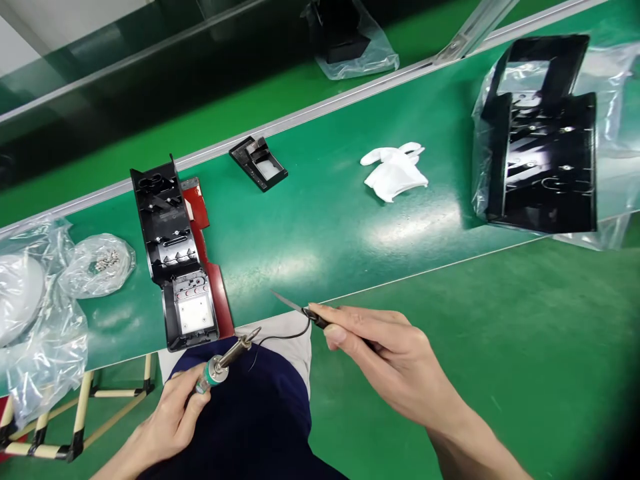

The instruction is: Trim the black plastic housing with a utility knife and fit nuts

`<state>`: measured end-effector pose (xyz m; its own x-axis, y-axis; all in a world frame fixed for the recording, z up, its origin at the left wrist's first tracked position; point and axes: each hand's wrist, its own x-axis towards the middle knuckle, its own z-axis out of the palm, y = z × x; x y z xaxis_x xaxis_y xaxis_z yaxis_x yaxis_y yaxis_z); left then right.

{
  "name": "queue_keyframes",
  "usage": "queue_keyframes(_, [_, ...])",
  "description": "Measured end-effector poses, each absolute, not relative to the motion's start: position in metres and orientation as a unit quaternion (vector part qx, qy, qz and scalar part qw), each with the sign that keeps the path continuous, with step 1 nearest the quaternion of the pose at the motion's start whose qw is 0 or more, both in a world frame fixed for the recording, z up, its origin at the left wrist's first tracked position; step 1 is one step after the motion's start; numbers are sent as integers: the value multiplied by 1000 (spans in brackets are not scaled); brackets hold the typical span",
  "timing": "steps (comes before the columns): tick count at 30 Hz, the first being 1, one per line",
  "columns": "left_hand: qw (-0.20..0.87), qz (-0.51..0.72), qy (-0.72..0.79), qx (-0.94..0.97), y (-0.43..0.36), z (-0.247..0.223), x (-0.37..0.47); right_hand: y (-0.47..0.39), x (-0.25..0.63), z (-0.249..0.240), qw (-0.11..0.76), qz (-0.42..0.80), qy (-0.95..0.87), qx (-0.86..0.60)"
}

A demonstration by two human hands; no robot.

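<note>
My left hand (177, 410) is wrapped round a soldering iron (233, 357) with a clear and green handle, its metal tip pointing up and right. In my right hand (385, 353) is a thin pointed blade (287, 299) with a dark handle, held between thumb and fingers. A thin black cord (283, 337) loops down from near that handle toward the iron. Both hands are in front of the bench edge, over my lap and the floor. Left of them, a long black housing (170, 230) with a white panel lies on a red piece (219, 300).
A small black frame (259, 163) and white gloves (397, 172) lie on the green bench (310, 220). Black housings (550, 160) sit on plastic at the right. A bag of small metal parts (100, 265) and clear plastic wrap (45, 360) are at the left.
</note>
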<state>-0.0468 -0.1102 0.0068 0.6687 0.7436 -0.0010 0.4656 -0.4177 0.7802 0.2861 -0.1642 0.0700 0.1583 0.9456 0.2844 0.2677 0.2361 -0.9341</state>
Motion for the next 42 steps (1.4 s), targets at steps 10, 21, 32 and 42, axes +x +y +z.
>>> queue_keyframes(10, [283, 221, 319, 877, -109, 2, -37, -168, 275, 76, 534, 339, -576, -518])
queue_keyframes(21, [286, 241, 324, 869, -108, 5, -39, -163, 269, 65, 463, 274, -641, -548])
queue_keyframes(32, [704, 174, 497, 477, -130, 28, 10, -106, 393, 24, 222, -116, -573, -780])
queue_keyframes(42, [822, 181, 380, 384, -100, 44, 53, -112, 307, 23, 321, -166, -656, -662])
